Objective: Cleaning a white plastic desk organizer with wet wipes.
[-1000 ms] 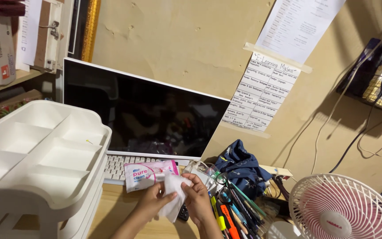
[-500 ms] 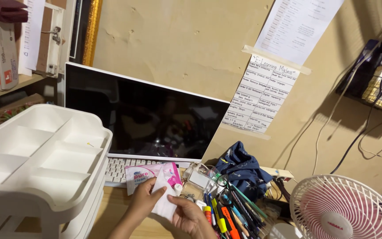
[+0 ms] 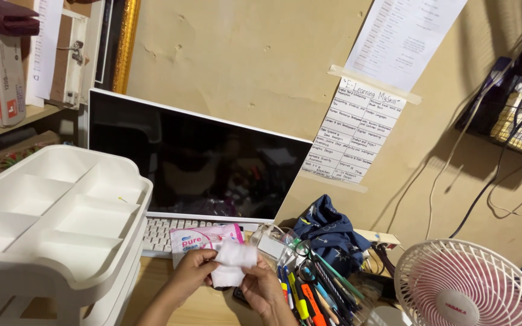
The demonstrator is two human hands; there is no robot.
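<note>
Turned from upright, white wipe [image 3: 232,264] now lies crosswise, pinched between left hand [image 3: 192,273] and right hand [image 3: 257,288].

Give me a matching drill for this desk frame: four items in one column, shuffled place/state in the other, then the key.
Things:
1. white wipe
2. pink wipes packet
3. monitor
4. fan

Places or states:
A. screen dark, standing behind the keyboard
B. bottom right corner, pink and white grille
C. held between the left hand and the right hand
D. lying on the desk just in front of the keyboard, beyond the hands

Pairs: 1-C, 2-D, 3-A, 4-B
</note>
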